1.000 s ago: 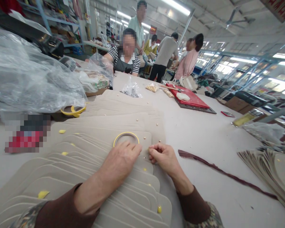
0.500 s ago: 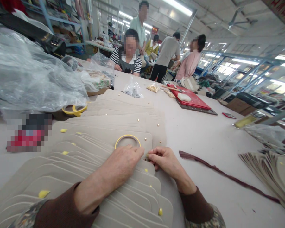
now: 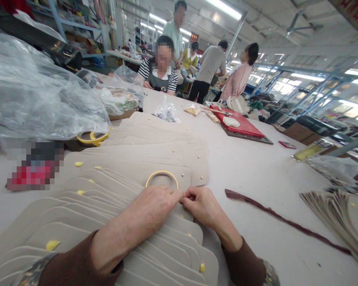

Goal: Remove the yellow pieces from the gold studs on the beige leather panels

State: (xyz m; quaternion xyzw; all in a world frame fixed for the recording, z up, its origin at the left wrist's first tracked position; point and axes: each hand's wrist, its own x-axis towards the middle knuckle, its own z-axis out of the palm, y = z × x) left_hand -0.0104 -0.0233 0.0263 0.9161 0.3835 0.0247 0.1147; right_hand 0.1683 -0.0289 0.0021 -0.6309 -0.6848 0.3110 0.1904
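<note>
Several beige leather panels (image 3: 155,159) lie fanned in an overlapping row down the table, some with small metal studs and yellow stickers (image 3: 53,244). My left hand (image 3: 155,208) rests palm down on one panel, fingers curled against its edge. My right hand (image 3: 200,204) is beside it with thumb and fingers pinched together at the same edge; what it pinches is too small to make out. The fingertips of both hands touch. A yellow tape ring (image 3: 162,179) lies on the panel just beyond my left hand.
Crumpled clear plastic bags (image 3: 38,95) fill the left side, with yellow tape rolls (image 3: 92,138) below them. A dark maroon strip (image 3: 280,216) lies to the right, then another panel stack (image 3: 343,214). A red mat (image 3: 241,125) lies farther back. Other people work at the far end.
Both hands have slid slightly toward me along the panels and come together; my right hand has moved left until its fingertips meet the left hand's.
</note>
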